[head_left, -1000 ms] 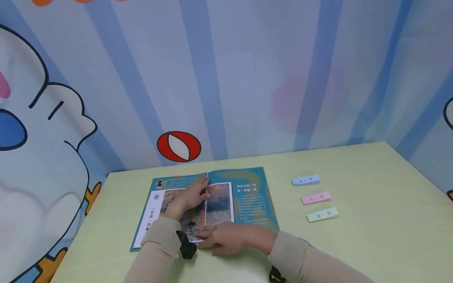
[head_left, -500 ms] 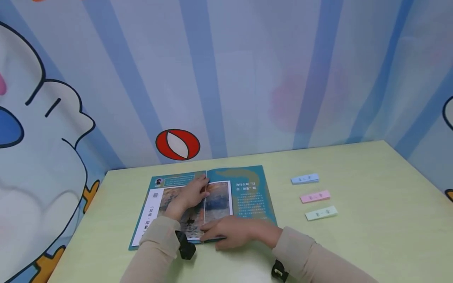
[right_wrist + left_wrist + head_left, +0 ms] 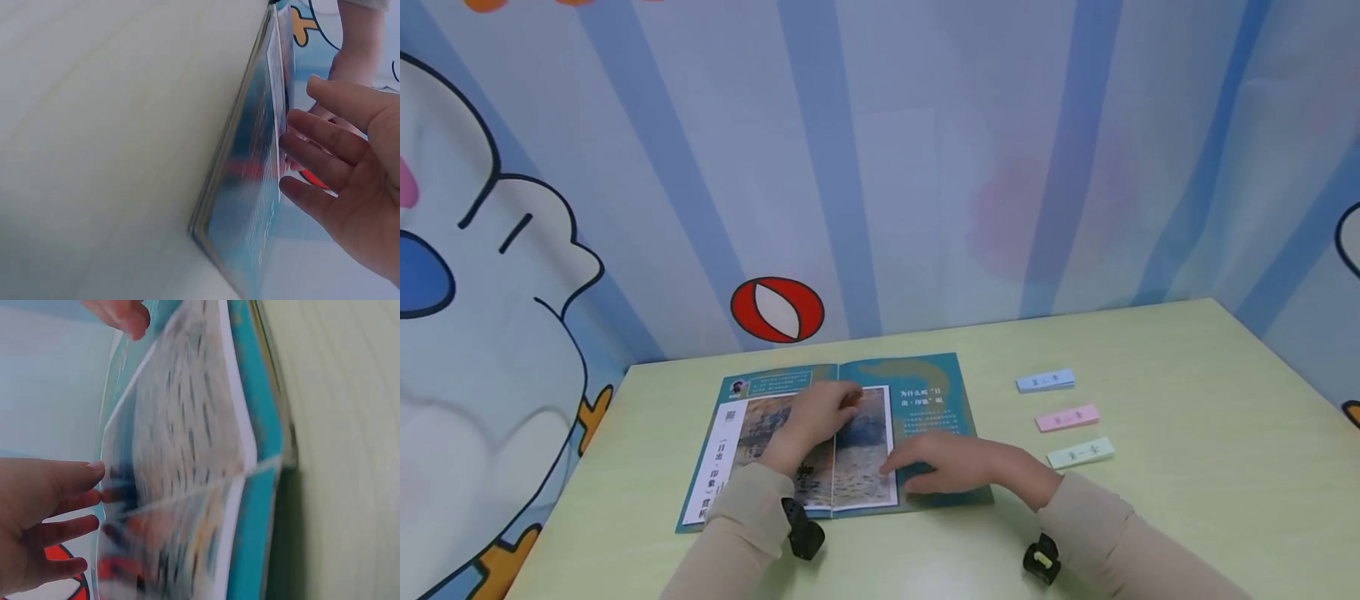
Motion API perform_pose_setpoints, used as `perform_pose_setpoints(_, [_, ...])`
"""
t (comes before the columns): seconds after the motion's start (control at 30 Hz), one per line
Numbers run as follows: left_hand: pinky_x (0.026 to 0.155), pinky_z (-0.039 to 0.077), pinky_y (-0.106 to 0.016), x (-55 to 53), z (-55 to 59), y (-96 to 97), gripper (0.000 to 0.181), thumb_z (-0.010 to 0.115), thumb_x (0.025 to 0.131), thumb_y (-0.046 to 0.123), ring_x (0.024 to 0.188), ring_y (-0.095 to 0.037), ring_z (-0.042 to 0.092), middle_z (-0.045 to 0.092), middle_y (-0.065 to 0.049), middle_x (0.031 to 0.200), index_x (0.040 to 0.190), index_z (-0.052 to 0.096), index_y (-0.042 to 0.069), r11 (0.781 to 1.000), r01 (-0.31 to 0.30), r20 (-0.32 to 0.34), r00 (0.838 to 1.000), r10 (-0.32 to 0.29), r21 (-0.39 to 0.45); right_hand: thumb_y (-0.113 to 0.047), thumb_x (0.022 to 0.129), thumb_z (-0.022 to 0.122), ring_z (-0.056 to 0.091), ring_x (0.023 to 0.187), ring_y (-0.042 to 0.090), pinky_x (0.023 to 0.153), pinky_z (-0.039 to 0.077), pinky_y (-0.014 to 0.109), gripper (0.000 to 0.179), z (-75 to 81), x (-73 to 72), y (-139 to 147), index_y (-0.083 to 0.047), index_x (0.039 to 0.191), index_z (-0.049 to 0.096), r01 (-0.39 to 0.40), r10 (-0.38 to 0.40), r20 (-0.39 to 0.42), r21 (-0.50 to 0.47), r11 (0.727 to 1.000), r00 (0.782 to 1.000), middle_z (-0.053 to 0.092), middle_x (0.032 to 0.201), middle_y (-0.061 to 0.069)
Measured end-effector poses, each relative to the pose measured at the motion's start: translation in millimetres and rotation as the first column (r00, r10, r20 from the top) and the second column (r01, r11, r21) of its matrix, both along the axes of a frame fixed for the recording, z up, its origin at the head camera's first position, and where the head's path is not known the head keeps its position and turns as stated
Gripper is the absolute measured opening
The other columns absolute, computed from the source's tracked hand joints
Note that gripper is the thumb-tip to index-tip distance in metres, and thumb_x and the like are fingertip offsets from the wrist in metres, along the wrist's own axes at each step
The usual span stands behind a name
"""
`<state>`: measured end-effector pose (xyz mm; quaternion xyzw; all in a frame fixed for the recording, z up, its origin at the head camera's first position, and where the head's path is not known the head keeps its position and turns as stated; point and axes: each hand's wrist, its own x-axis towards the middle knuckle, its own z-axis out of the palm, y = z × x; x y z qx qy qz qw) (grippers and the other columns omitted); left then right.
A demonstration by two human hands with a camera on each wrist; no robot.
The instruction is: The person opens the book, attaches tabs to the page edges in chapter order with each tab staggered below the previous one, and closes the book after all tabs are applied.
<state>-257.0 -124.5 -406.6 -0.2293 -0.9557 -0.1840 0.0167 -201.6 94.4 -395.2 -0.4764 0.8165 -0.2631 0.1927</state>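
An open magazine [image 3: 928, 375] lies flat, its teal pages carrying a painting [image 3: 865, 479] that spans the centre fold. Over the upper part of that fold is my left hand [image 3: 820, 412], fingers loosely bent and holding nothing. The left wrist view shows the same hand [image 3: 37, 519] with its fingers spread near the picture. My right hand [image 3: 958, 462] hovers at the lower part of the right page, index finger reaching toward the painting's edge. In the right wrist view this hand [image 3: 350, 150] has relaxed, parted fingers and nothing in its grasp.
Right of the magazine, three paper strips with handwriting lie in a column: blue [image 3: 1046, 381], pink [image 3: 1067, 418] and pale green [image 3: 1081, 453]. They are on a light yellow-green table [image 3: 1210, 500]. Behind stands a striped cartoon backdrop [image 3: 910, 208].
My right hand has moved right, from the bottom of the fold onto the right page. The left hand has come up off the fold and shifted slightly right. The magazine stays in place.
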Motion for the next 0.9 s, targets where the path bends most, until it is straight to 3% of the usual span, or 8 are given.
perform_pose_setpoints(0.17, [0.078,0.052,-0.039,6.7,2.2,10.8,0.024,0.066,0.087,0.013,0.084,-0.02,0.062,0.068,-0.007,0.097,0.111,0.068,0.007,0.999,-0.006,0.006,1.0,0.005,0.039,-0.012,0.092,0.058,0.052,0.116,0.015,0.094,0.044,0.03,0.033,2.0,-2.4,23,-0.007,0.124,0.06,0.069,-0.07,-0.034,-0.041,0.997,0.997,0.06,0.123,0.001])
perform_pose_setpoints(0.5, [0.073,0.051,-0.039,24.6,10.2,35.9,0.026,0.061,0.09,0.011,0.079,-0.02,0.06,0.066,-0.011,0.104,0.115,0.065,0.004,0.99,0.114,-0.012,0.993,-0.114,0.082,-0.008,0.089,0.062,0.054,0.114,0.021,0.093,0.045,0.041,0.032,9.6,2.6,68,-0.005,0.12,0.062,0.215,-0.223,-0.069,-0.105,0.971,0.972,0.061,0.12,0.003])
perform_pose_setpoints(0.7, [0.084,0.05,-0.04,32.7,10.2,52.4,0.03,0.062,0.09,0.014,0.105,-0.022,0.06,0.062,-0.008,0.117,0.119,0.063,0.009,0.981,0.177,-0.032,0.984,-0.175,0.077,-0.007,0.087,0.064,0.057,0.108,0.022,0.088,0.047,0.044,0.032,8.3,7.2,95,-0.005,0.118,0.063,0.289,-0.299,-0.081,-0.115,0.951,0.951,0.063,0.116,0.004])
perform_pose_setpoints(0.9, [0.087,0.048,-0.039,41.9,8.9,68.2,0.029,0.062,0.09,0.013,0.109,-0.023,0.057,0.062,-0.008,0.118,0.119,0.063,0.01,0.971,0.218,-0.031,0.976,-0.216,0.095,-0.009,0.085,0.066,0.058,0.106,0.023,0.085,0.049,0.044,0.031,5.0,11.2,121,-0.004,0.116,0.064,0.329,-0.341,-0.112,-0.117,0.937,0.933,0.063,0.114,0.004])
